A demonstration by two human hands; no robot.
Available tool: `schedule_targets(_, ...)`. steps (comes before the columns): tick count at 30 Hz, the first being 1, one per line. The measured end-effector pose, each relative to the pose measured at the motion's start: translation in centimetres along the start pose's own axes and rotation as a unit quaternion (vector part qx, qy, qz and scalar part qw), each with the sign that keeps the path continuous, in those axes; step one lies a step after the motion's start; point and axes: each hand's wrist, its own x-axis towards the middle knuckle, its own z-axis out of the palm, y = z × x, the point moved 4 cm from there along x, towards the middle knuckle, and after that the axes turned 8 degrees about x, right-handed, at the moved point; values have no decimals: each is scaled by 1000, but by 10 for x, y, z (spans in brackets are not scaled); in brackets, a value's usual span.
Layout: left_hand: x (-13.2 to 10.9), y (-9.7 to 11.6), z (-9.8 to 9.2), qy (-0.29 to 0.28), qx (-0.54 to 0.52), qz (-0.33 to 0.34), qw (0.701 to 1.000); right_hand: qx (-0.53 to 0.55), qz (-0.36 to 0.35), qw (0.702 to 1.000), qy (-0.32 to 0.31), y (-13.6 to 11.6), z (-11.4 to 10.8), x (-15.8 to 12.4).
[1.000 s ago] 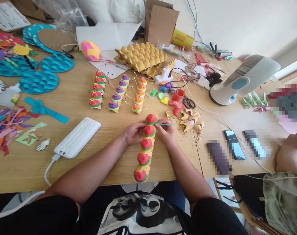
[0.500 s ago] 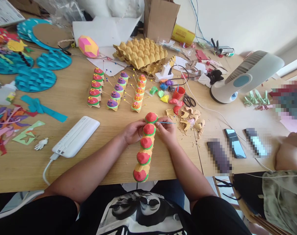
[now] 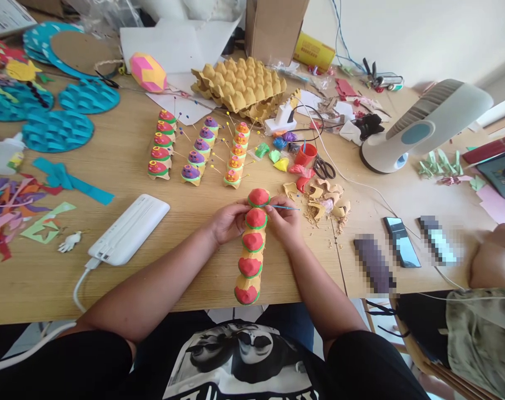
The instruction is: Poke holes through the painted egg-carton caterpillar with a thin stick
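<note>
A strip of egg-carton cups with red tops and green rims (image 3: 252, 244) lies lengthwise on the wooden table (image 3: 123, 283) in front of me. My left hand (image 3: 228, 221) grips its left side near the second cup from the far end. My right hand (image 3: 284, 220) rests against the right side, fingers pinched on a thin blue stick (image 3: 286, 208) whose tip touches the strip by the far cups.
Three finished decorated strips with pins (image 3: 198, 153) stand beyond. A yellow egg tray (image 3: 239, 89), red cup (image 3: 305, 154), scissors (image 3: 322, 168), carton scraps (image 3: 325, 200) and desk fan (image 3: 423, 128) lie further right. A white power bank (image 3: 129, 229) sits left. Another person's hand (image 3: 491, 261) is at the right edge.
The near end of the strip has swung slightly to the right. Both hands keep their hold at the far cups. The camera has tilted a little.
</note>
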Motion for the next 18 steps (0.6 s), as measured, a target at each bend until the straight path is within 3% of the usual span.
schedule_targets(8,2,2,-2,7,15,48,999,-95,-71,993,5,-19,-7,-1)
schedule_targets(18,0,4,-1,29,14,31,999,-160,-98,982,-7,-20,-10,0)
